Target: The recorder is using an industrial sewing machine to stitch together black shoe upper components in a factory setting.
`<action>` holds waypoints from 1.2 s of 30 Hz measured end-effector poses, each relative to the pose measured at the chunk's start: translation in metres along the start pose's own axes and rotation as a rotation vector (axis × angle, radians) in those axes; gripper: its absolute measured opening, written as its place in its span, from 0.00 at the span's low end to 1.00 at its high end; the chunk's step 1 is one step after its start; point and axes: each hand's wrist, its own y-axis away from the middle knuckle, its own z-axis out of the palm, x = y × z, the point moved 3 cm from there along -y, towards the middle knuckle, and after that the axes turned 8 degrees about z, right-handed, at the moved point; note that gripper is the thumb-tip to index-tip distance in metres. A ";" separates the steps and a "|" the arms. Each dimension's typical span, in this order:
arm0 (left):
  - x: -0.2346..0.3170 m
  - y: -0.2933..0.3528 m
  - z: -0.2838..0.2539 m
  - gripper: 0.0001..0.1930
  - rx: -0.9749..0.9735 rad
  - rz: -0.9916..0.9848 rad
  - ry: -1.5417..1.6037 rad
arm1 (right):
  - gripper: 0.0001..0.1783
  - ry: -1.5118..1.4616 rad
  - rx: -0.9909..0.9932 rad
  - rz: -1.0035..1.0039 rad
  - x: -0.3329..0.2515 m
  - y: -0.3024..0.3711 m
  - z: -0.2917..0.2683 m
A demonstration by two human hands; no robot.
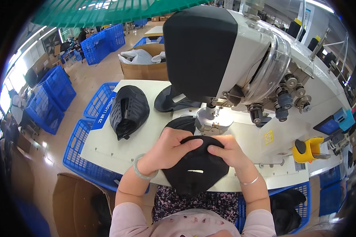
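Left of the sewing machine point(199, 51), a dark ridged piece point(133, 104) lies on the counter point(106, 147). Before the machine, my left hand point(171, 148) and right hand point(229, 152) both pinch the far edge of a black slitted panel point(197, 160) spreading toward me.

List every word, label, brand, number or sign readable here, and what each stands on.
White lettering, legible but not copied out: blue strip on the table.
Yellow sticker on the machine: too small to read.
Ruler marks along the table's edge: too small.
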 end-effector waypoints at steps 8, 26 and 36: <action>-0.022 0.007 0.035 0.14 -0.082 -0.312 0.931 | 0.21 -0.195 0.010 -0.109 0.013 0.014 -0.001; -0.053 0.017 0.056 0.07 -0.038 -0.421 1.240 | 0.15 -0.118 0.563 -0.110 0.033 -0.001 0.010; -0.076 0.054 0.021 0.23 -0.061 -0.405 1.003 | 0.10 -0.251 0.608 -0.038 0.050 -0.017 0.014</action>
